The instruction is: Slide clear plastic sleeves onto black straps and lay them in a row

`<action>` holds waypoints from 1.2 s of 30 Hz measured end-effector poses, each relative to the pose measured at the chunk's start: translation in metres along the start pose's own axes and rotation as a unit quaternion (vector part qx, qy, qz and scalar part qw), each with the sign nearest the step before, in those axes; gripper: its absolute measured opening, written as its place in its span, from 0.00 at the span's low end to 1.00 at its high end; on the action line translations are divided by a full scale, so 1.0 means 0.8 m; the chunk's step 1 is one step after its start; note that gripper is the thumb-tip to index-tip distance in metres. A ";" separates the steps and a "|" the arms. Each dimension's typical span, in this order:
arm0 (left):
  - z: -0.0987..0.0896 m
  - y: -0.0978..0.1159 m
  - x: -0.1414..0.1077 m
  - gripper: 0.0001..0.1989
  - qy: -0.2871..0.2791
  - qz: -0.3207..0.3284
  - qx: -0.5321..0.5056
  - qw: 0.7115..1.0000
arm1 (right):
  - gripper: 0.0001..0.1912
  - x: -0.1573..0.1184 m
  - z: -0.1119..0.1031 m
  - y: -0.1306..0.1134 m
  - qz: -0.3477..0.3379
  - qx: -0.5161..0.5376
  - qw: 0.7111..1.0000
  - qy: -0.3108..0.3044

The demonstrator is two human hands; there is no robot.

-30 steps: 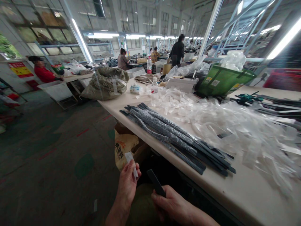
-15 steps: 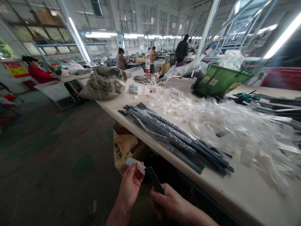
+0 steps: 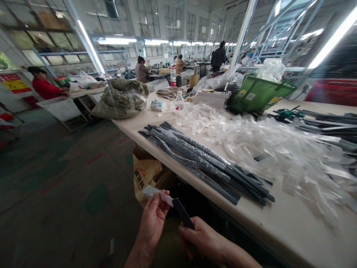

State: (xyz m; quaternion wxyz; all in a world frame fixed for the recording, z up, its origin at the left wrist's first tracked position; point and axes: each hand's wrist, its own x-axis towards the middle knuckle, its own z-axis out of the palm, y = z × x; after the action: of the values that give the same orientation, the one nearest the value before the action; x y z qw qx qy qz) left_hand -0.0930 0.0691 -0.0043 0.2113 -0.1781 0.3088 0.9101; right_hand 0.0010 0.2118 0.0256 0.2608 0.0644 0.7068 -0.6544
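My left hand [image 3: 154, 212] pinches a narrow, whitish see-through plastic sleeve [image 3: 149, 191] between thumb and fingers. One end of the sleeve sticks out past my fingertips to the left; its other end meets the tip of a flat dark strip [image 3: 182, 213]. Whether the tip is inside the sleeve I cannot tell. Wrapped round the strip's lower part is my right hand [image 3: 199, 234], its fingers closed. Both hands are low in front of the table edge. On the table lies a bundle of similar dark strips [image 3: 192, 160], several of them covered in clear plastic.
Loose clear plastic sleeves [image 3: 267, 145] are heaped on the table [image 3: 279, 227]. Behind them stand a green bag [image 3: 258, 93], a white box [image 3: 212, 98] and a bottle [image 3: 179, 101]. A woven sack [image 3: 119, 98] sits at the far corner; a printed paper bag [image 3: 146, 173] is below the edge.
My left hand has shifted slightly left, and more of the plastic sleeve shows on both sides of its fingers. The right hand and dark strip stay nearly in place. The view has shifted a little.
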 end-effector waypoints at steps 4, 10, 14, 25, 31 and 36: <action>0.001 0.000 -0.003 0.06 -0.009 0.001 0.011 1.000 | 0.19 0.003 0.002 0.007 -0.005 -0.003 0.999 -0.035; -0.002 -0.002 -0.003 0.15 -0.022 0.038 0.061 0.997 | 0.23 0.012 -0.005 0.005 -0.029 0.074 0.990 0.114; -0.001 -0.006 -0.008 0.15 -0.043 0.042 0.111 0.992 | 0.20 0.023 -0.009 -0.001 -0.059 0.091 0.977 0.185; 0.001 -0.011 -0.019 0.18 -0.054 0.067 0.203 0.975 | 0.19 0.029 -0.005 -0.001 -0.100 0.078 0.973 0.193; 0.001 -0.014 -0.024 0.17 -0.054 0.076 0.220 0.971 | 0.08 0.029 -0.006 -0.001 -0.080 0.051 0.973 0.211; 0.000 -0.015 -0.029 0.16 -0.040 0.092 0.179 0.979 | 0.04 0.029 -0.009 0.000 -0.061 0.058 0.977 0.197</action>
State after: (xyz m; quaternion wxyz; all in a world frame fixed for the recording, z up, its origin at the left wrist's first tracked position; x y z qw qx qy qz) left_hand -0.0673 0.0710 0.0007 0.1678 -0.0715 0.4729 0.8620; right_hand -0.0211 0.2129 0.0148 0.0721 0.1640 0.7074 -0.6838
